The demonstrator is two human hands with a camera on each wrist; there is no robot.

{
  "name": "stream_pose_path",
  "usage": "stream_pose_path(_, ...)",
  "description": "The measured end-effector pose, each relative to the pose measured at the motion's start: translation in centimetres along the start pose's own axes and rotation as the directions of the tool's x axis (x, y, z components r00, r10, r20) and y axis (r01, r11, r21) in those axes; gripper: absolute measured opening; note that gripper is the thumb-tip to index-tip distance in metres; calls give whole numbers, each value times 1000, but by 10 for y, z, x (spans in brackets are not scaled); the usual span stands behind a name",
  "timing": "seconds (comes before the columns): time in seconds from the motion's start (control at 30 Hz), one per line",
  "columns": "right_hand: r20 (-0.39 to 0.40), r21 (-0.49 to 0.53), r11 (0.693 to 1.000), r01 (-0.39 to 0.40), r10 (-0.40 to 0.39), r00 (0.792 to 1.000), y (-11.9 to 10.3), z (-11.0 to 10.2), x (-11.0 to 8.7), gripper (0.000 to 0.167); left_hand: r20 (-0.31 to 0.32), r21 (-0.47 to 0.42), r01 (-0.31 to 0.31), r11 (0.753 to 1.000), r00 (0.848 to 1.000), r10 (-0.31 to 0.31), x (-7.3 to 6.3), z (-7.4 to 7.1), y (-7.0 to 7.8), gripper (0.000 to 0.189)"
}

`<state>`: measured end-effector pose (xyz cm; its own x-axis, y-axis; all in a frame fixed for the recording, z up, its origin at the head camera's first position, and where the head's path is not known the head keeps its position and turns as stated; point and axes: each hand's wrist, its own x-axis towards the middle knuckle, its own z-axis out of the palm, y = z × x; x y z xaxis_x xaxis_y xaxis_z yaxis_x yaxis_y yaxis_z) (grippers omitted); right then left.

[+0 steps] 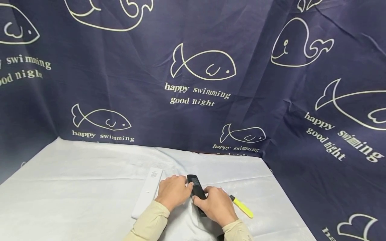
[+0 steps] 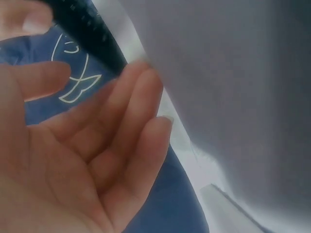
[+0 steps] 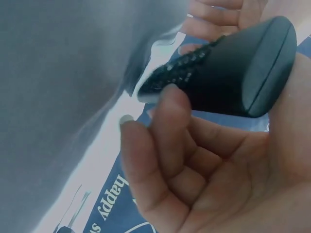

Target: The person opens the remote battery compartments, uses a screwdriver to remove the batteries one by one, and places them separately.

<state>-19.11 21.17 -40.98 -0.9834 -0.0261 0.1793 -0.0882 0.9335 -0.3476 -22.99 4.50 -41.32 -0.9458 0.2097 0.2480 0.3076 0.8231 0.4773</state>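
Both hands hold a black remote control (image 1: 198, 190) above the white cloth, its labelled back turned up. My left hand (image 1: 174, 190) grips it near the far end, thumb on the back and fingertips at the edge. My right hand (image 1: 217, 205) holds the nearer part, its thumb lying across the back. From below, the right wrist view shows the remote's small buttons (image 3: 187, 65) facing down and its smooth rounded end. In the left wrist view, the curled fingers (image 2: 131, 107) of the left hand meet the dark remote (image 2: 92, 34).
A long white box (image 1: 147, 192) with small print lies left of the hands. To the right is a screwdriver (image 1: 241, 206) with a yellow and black handle. White cloth (image 1: 75, 190) covers the table, and dark blue printed curtains (image 1: 199, 117) hang behind and at the sides.
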Motion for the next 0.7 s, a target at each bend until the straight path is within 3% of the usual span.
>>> stream_pose_path(0.13, -51, 18, 1000, -1, 2, 999, -2, -1, 1, 44, -21, -2, 6, 1000, 1000, -6, 1, 1, 0, 37)
stream_pose_path(0.3, -114, -1, 999, 40, -40, 993, -5, 0, 0, 40, 24, -47, 52, 998, 998, -51, 2, -1, -2, 46)
stream_pose_path(0.5, -226, -39, 992, 123, -128, 966, -11, 2, -4, 29, 64, -127, 73, 989, 996, -65, 3, -6, -4, 53)
stream_pose_path(0.63, -294, -38, 982, 183, -186, 938, -17, 1, -7, 27, 91, -231, 103, 967, 992, -84, 5, -8, -5, 57)
stream_pose_path(0.7, -320, -36, 977, 209, -210, 924, -20, 0, -9, 29, 117, -318, 126, 940, 989, -92, 5, -7, -5, 58)
